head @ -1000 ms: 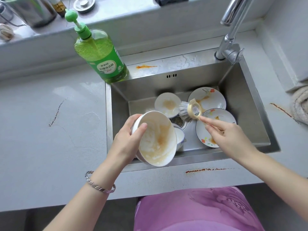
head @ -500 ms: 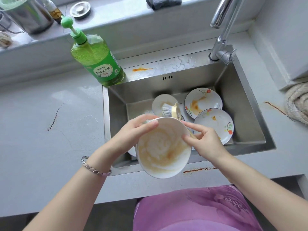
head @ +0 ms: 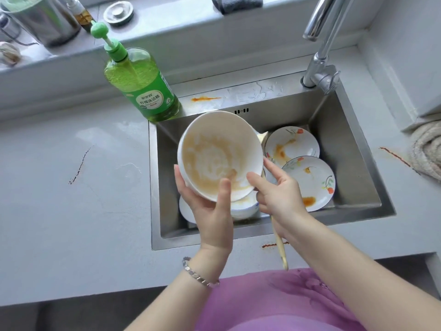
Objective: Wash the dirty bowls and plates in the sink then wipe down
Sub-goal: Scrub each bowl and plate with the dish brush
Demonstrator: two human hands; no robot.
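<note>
My left hand (head: 210, 206) grips a white bowl (head: 214, 154) smeared with brown sauce, tilted toward me above the steel sink (head: 353, 139). My right hand (head: 276, 194) holds the wooden handle of a dish brush (head: 279, 244) and touches the bowl's right rim; the brush head is mostly hidden behind the bowl. Two flowered plates with orange stains, one (head: 293, 144) behind and one (head: 312, 182) in front, lie in the sink at the right. Another dirty bowl (head: 243, 206) sits under the held one.
A green dish soap pump bottle (head: 140, 87) stands at the sink's back left corner. The faucet (head: 319, 56) rises at the back right. A rolled cloth (head: 427, 151) lies on the counter at the far right. Brown stains mark the countertop (head: 59, 187).
The bowl has been lifted higher and further back over the sink. My left hand shifted from its top rim to under its lower edge. The brush moved behind the bowl.
</note>
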